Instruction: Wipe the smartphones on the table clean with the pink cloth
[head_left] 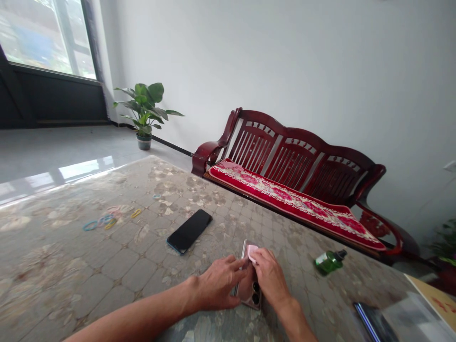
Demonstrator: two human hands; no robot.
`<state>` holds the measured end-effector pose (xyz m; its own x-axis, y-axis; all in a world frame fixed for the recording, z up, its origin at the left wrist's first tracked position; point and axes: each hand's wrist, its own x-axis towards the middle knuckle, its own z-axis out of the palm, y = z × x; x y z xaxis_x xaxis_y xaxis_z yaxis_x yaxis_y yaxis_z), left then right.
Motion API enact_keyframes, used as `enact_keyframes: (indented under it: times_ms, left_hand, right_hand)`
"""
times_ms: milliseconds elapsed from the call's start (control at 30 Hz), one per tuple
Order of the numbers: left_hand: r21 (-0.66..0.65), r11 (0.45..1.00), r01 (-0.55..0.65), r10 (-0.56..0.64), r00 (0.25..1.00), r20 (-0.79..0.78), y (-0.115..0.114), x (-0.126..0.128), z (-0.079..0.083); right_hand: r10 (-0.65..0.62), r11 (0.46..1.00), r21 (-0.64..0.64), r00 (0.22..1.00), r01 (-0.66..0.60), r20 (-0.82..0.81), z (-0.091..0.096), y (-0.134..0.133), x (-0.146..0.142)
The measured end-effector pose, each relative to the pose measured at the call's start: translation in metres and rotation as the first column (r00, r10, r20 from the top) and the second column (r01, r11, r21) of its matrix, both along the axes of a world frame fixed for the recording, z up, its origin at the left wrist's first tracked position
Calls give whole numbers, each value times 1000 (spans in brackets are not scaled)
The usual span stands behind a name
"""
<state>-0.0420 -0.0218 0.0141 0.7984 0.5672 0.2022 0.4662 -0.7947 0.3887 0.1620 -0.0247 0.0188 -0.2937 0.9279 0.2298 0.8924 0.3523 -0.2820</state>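
Note:
A pinkish phone (249,292) lies back-up on the patterned table (71,256), its camera lenses towards me. My left hand (217,285) rests on the phone's left edge, fingers curled against it. My right hand (270,278) pinches a small pink cloth (251,251) and presses it on the phone's far end. A second, black phone (189,231) lies screen-up to the left, apart from both hands.
A small green spray bottle (329,261) lies on its side to the right. Several coloured rubber bands (107,219) are scattered at the left. Another dark phone (372,320) and a book edge (432,299) sit at the lower right. A red wooden bench (295,180) stands behind the table.

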Motion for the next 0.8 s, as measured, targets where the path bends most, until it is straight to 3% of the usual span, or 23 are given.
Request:
enact_keyframes:
  times_ms: [400, 667, 800]
  left_hand:
    - [22, 1000, -4, 5, 1000, -12, 0, 0, -2]
    - [19, 1000, 12, -13, 999, 35, 2, 1, -5]
    - [22, 1000, 11, -12, 1000, 9, 2, 0, -6]
  right_hand:
    - [-4, 1000, 7, 999, 5, -35, 1, 20, -7]
    - [94, 995, 40, 995, -95, 10, -2, -5, -10]
    - [86, 996, 19, 996, -85, -15, -1, 7, -13]
